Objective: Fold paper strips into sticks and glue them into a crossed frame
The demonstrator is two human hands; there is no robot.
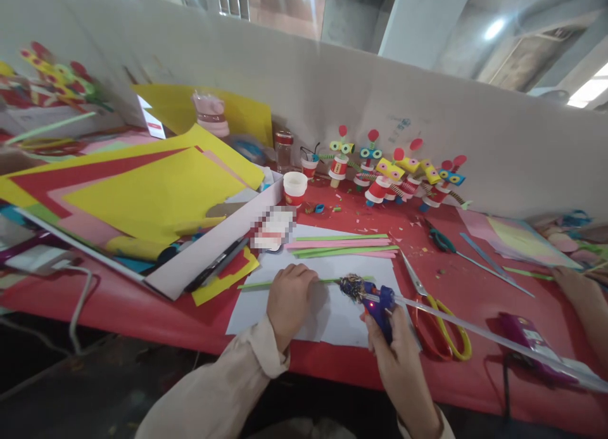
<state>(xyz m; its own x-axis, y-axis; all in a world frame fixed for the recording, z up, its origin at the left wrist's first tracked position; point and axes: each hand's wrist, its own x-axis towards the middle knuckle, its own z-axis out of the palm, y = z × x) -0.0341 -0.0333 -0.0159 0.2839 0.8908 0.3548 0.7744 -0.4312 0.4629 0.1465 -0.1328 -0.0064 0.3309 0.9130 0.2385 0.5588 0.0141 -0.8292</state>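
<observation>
My left hand [292, 299] is closed on a narrow green paper strip [256, 285], holding it down against white paper [304, 331]. Wrapped round the handle of a blue hot glue gun [382, 309] is my right hand [396, 347]. The gun's nozzle, crusted with dark residue, is over the strip just right of my left hand; whether it touches cannot be made out. A long clear glue stick [456, 318] sticks out of its back. Just beyond lie several pink and green paper strips [342, 244].
Scissors with red and yellow handles [441, 331] lie right of the paper. A box wall [213, 249] with coloured sheets borders the left. Paper-cup robot figures [380, 189] stand along the back. Another person's hand [577, 293] is at far right, near a purple device [532, 344].
</observation>
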